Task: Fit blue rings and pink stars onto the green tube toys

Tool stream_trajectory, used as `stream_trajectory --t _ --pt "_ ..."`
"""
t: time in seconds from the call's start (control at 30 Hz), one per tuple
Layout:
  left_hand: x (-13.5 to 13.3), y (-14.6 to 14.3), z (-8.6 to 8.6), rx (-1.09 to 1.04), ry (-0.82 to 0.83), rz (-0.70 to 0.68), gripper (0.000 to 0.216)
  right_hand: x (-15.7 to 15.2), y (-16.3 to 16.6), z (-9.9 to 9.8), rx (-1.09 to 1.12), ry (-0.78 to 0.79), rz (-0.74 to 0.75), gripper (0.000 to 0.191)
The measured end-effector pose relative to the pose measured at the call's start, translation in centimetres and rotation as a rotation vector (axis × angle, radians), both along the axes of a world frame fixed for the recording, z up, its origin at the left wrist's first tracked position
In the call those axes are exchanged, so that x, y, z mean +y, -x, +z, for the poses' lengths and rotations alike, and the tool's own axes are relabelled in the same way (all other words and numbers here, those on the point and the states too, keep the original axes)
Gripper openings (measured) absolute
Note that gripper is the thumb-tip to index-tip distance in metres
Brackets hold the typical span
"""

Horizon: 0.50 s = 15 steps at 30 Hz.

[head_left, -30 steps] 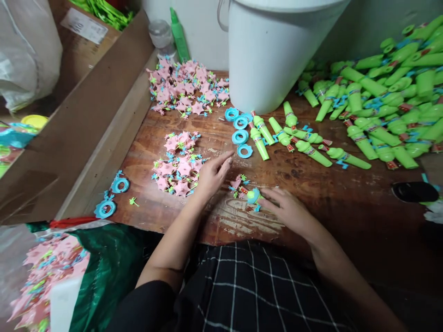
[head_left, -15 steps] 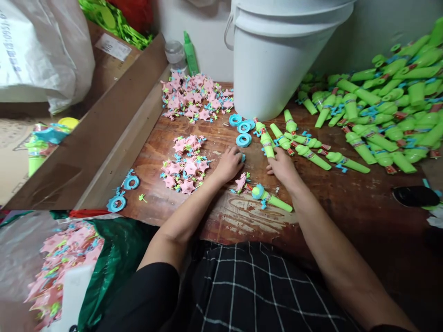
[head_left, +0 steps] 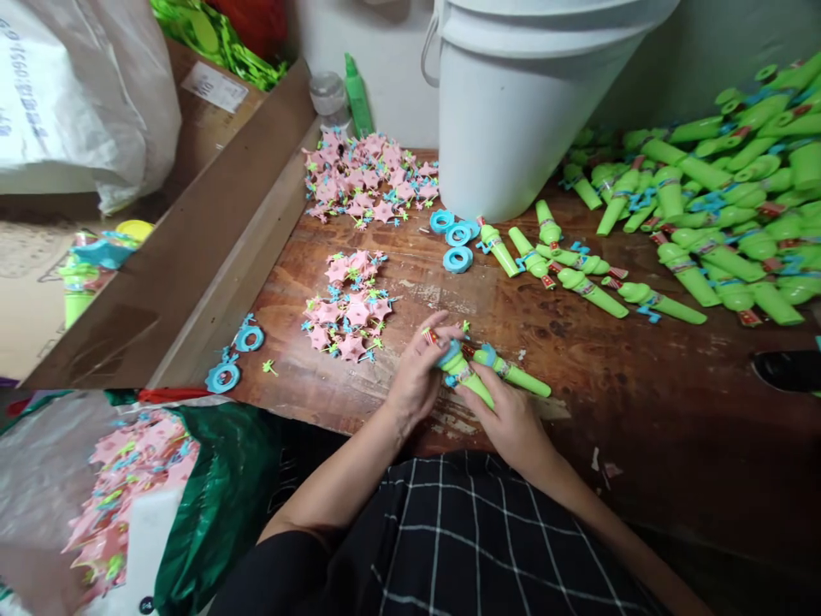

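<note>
1. Near the front edge of the table (head_left: 616,368), our left hand (head_left: 411,378) curls loosely about the head end of a green toy (head_left: 471,384), fingers partly bent, with the red tip (head_left: 430,336) poking up among them.
2. Our right hand (head_left: 510,419) closes on the same toy's shaft, thumb laid along it.
3. Between the hands, a blue ring (head_left: 451,352) shows at the toy's head (our fingers cover part of it, so we cannot tell how fully it sits).
4. We judge the step in hand to be fitting that ring; the next move seems to call for a steady shaft and an even push.
5. Just beside the right hand lies a second toy (head_left: 526,380), with a ring at its head.
6. Farther out we see loose rings (head_left: 457,269), spare toys (head_left: 593,294) to their right and pink stars (head_left: 352,347) to their left.
7. In the earlier frame our hands work apart, the left over a ring, the right at the row of toys; now both meet on one toy, nearer us.
</note>
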<state>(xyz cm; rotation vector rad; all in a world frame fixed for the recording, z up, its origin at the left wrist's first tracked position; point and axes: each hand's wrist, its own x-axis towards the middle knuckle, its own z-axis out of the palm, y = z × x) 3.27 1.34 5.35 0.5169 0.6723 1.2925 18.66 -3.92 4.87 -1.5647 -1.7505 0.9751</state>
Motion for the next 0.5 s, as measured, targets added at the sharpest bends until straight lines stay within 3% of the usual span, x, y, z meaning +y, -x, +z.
stream_trajectory --t 0.13,0.23,0.33,0.37,0.43,0.5 --pt "-1.1 1.1 -0.1 0.071 -0.104 -0.176 0.06 -0.1 0.6 0.6 0.582 0.494 0.082 0.046" --pt "-1.7 3.6 -0.5 0.446 -0.227 -0.07 0.055 -0.3 1.0 -0.1 0.84 0.741 0.12 0.047" --pt "-2.2 7.7 -1.8 1.218 -0.362 0.235 0.054 0.1 0.9 -1.6 0.724 0.698 0.118 0.045" --pt "-2.3 9.2 -2.4 1.471 -0.382 0.272 0.054 0.4 0.8 -2.1 0.676 0.667 0.116 0.046" --pt "-2.5 12.0 -3.7 1.822 -0.399 0.253 0.052 1.2 0.5 -3.1 0.636 0.631 0.098 0.047" --pt "-2.3 14.0 -4.6 1.969 -0.437 0.206 0.048 2.1 0.3 -3.8 0.633 0.627 0.063 0.049"
